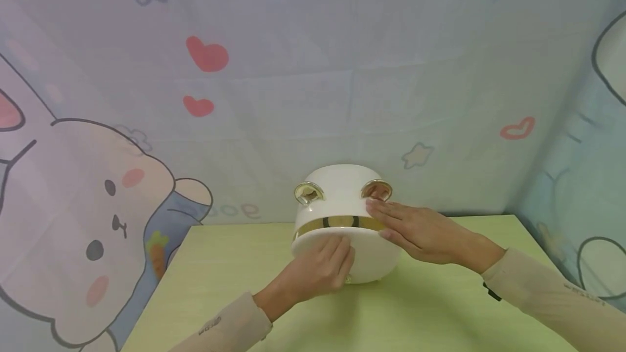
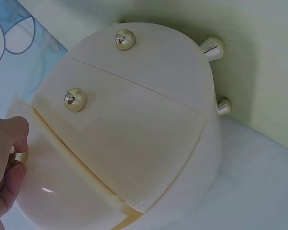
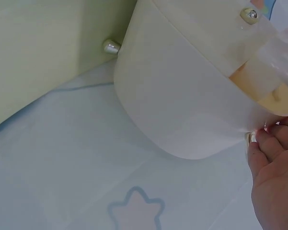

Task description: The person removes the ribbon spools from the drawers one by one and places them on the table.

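Observation:
A white jewelry box [image 1: 342,181] with gold ear-shaped pieces on top stands on the table. Its top drawer [image 2: 62,187] is slid partway out, showing a yellowish gap behind the front. My left hand [image 1: 320,269] pinches that drawer's gold knob [image 2: 21,157] between curled fingers and thumb. Below it, two more drawer fronts with round gold knobs [image 2: 75,99] sit flush. My right hand [image 1: 430,232] lies against the box's side by the right gold ear [image 1: 376,190], fingers fairly straight. In the right wrist view its fingertips [image 3: 266,139] touch the box near that ear.
The pale green table [image 1: 235,270] ends at a cloth backdrop [image 1: 293,107] printed with hearts, stars and a rabbit, close behind the box. Short gold feet [image 2: 212,49] hold the box off the tabletop. Another printed cloth hangs at the right.

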Demonstrator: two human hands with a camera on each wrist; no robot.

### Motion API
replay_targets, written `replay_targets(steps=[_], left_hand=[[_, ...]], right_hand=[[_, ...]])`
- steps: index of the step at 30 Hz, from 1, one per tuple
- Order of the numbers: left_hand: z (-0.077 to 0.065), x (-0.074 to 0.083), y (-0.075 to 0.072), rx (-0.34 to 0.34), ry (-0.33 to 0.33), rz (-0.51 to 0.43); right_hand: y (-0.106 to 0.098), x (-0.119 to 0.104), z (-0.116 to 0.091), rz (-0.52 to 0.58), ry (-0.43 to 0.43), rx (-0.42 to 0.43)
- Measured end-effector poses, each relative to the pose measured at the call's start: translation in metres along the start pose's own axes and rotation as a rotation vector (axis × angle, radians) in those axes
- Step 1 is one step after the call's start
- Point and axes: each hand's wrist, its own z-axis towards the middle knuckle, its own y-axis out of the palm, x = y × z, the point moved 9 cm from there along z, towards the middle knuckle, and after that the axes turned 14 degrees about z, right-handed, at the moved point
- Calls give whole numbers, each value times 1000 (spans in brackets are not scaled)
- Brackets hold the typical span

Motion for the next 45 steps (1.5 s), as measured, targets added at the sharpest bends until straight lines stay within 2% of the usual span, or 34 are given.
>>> replay_targets(steps=[7, 15, 20, 26, 45], left_hand=[[0, 1, -11, 8, 2, 3], [2, 7, -18, 46, -6, -20], [5, 8, -25, 34, -4, -24], [4, 6, -34, 15, -31, -44], [3, 14, -58, 28, -54, -57]], right_hand=[[0, 1, 0, 15, 20, -10], [1, 0, -1, 12, 15, -11], [0, 0, -2, -5, 4, 0], [-1, -1, -1, -7, -14, 13], [-2, 0, -1, -17, -20, 22]])
